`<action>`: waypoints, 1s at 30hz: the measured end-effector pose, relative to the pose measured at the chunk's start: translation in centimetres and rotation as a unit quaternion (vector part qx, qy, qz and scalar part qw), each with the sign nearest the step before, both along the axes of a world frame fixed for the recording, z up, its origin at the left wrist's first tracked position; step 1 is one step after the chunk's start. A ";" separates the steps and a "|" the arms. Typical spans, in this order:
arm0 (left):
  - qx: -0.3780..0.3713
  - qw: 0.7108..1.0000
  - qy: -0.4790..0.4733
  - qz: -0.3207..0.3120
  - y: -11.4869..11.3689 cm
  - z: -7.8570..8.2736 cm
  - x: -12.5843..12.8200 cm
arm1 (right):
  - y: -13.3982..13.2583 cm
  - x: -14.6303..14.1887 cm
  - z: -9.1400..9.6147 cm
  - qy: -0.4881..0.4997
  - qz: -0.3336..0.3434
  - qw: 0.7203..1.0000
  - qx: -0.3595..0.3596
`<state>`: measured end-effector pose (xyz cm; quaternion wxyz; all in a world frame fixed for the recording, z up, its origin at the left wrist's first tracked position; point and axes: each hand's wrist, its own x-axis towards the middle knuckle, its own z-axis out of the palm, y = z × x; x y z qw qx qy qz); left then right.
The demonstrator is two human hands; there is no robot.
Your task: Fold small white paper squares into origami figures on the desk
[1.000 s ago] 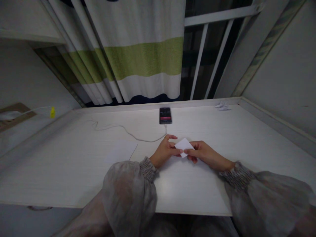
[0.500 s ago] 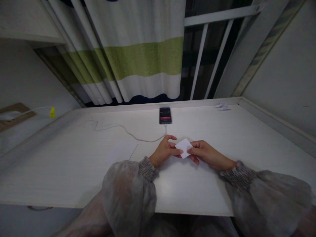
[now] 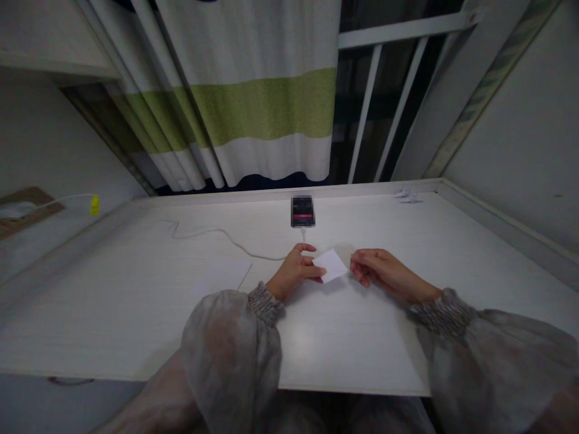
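A small folded white paper (image 3: pixel 332 264) is pinched at its left edge by my left hand (image 3: pixel 296 271), just above the white desk (image 3: pixel 136 313). My right hand (image 3: pixel 379 271) sits a little to the right of the paper, not touching it, with its fingers curled loosely and nothing in them. Both arms wear loose grey sleeves with gathered cuffs.
A dark phone (image 3: pixel 303 211) lies behind my hands with a white cable (image 3: pixel 217 232) running left. A flat white sheet (image 3: pixel 222 276) lies left of my left arm. Small folded paper pieces (image 3: pixel 407 194) sit at the back right corner. A striped curtain (image 3: pixel 257 102) hangs behind the desk.
My right hand has let go of the paper and drawn back to the right. My left hand keeps the paper and has shifted it slightly left and up.
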<state>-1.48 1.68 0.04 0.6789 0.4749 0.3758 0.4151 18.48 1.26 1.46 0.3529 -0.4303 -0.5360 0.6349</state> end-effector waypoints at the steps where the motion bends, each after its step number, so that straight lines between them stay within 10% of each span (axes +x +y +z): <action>1: 0.002 1.000 0.000 -0.008 -0.1 0.0 0.1 | -0.1 -0.3 0.0 -0.010 0.013 1.000 -0.002; 30: -0.001 0.999 -0.007 -0.035 -0.5 -0.2 1.4 | -0.6 -1.6 -0.7 -0.068 0.037 0.997 0.025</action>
